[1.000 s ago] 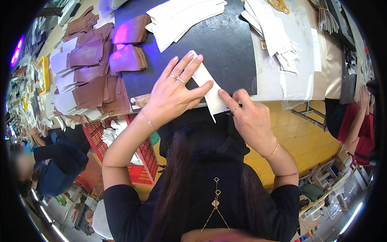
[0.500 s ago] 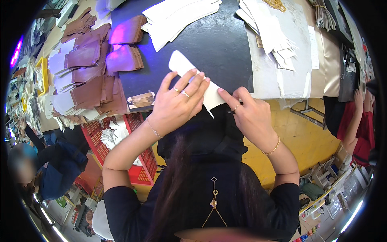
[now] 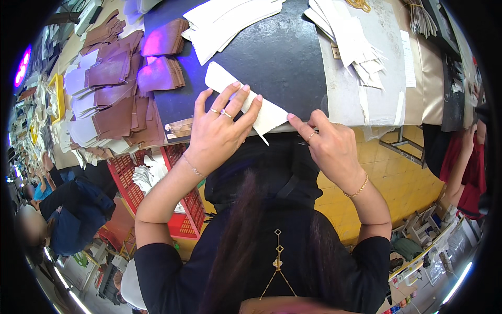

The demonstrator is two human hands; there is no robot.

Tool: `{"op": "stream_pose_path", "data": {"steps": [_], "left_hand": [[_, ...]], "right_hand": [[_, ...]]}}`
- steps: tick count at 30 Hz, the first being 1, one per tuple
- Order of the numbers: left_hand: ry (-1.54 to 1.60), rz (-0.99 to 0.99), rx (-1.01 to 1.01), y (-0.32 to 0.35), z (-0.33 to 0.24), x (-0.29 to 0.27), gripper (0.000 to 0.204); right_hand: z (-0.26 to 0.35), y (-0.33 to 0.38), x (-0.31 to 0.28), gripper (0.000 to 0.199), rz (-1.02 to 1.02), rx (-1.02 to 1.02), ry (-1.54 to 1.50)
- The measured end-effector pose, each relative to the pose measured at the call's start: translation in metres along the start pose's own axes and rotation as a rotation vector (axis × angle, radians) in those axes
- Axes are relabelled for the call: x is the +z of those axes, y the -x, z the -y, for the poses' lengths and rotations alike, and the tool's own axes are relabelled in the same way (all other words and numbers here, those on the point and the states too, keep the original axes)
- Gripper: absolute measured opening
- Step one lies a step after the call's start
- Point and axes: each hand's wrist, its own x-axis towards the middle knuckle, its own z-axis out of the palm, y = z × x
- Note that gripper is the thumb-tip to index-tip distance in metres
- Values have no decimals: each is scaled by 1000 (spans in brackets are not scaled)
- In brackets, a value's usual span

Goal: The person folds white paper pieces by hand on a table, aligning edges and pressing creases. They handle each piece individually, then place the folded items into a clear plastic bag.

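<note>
A white flat piece (image 3: pixel 222 77), perhaps leather or fabric, lies slantwise on the black work mat (image 3: pixel 285 57) near the front edge. Its lower right edge looks jagged, and a thin strip hangs from it. My left hand (image 3: pixel 222 123) rests on the piece with fingers spread, pressing it down. At the piece's right corner, the index fingertip of my right hand (image 3: pixel 329 141) touches the edge. The other fingers of that hand are curled in, and a small dark tip shows beneath them; what it belongs to is hidden.
Stacks of brown pieces (image 3: pixel 112 70) fill the left of the table. White pieces (image 3: pixel 225 26) lie at the back, more white strips (image 3: pixel 355 47) at the right. Below the table's left edge stands a red crate (image 3: pixel 185 214). Other people are at both sides.
The white piece has slid a little left, turning slightly. My left hand has moved left with it, and my right index finger is now at the piece's corner.
</note>
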Motion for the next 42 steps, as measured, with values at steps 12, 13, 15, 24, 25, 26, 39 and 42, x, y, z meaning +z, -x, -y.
{"op": "stream_pose_path", "data": {"steps": [12, 13, 15, 24, 25, 26, 39, 42], "left_hand": [[328, -44, 25, -24, 9, -17, 23], [349, -34, 32, -25, 10, -19, 19], [380, 0, 32, -26, 9, -23, 12], [500, 40, -38, -20, 0, -39, 13], [505, 39, -34, -19, -1, -39, 14], [506, 36, -32, -18, -2, -39, 14], [551, 4, 25, -57, -14, -47, 11], [520, -135, 156, -106, -23, -38, 12]], "right_hand": [[8, 4, -24, 51, -100, 469, -149], [12, 6, -25, 52, 0, 533, -167], [20, 6, -25, 52, -37, 428, -190], [40, 4, -29, 43, -31, 482, -314], [40, 3, -27, 42, -63, 484, -338], [40, 1, -25, 41, -96, 486, -363], [1, 16, -27, 31, -410, 678, -521], [-10, 25, -39, 32, -480, 876, -587]]}}
